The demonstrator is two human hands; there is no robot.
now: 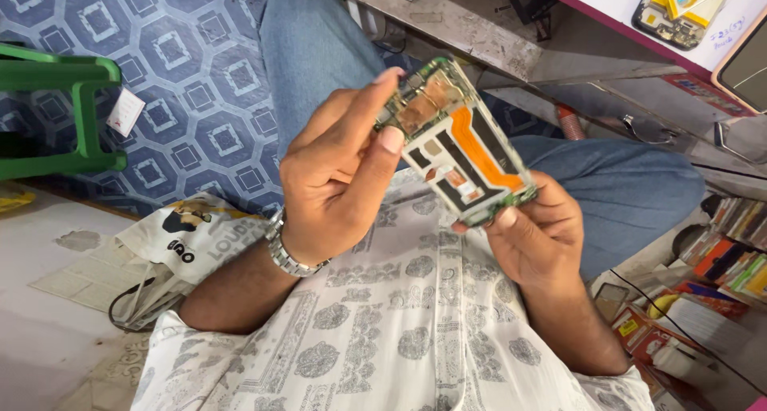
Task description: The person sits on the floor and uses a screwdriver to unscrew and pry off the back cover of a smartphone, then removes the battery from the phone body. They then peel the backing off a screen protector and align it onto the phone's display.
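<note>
An opened phone frame (463, 143) with a bare green circuit board, an orange flex strip and black strips is held tilted over my lap. My right hand (539, 239) grips its lower end, thumb on the bottom edge. My left hand (335, 179), a metal watch on the wrist, pinches the phone's upper end between thumb and forefinger, on the board near the top corner.
A green plastic stool (72, 115) stands at the left on blue patterned flooring (192, 75). A printed cloth bag (188, 235) lies by my left arm. Another opened phone (671, 19) rests on a white bench at top right. Several coloured boxes (727, 267) crowd the right.
</note>
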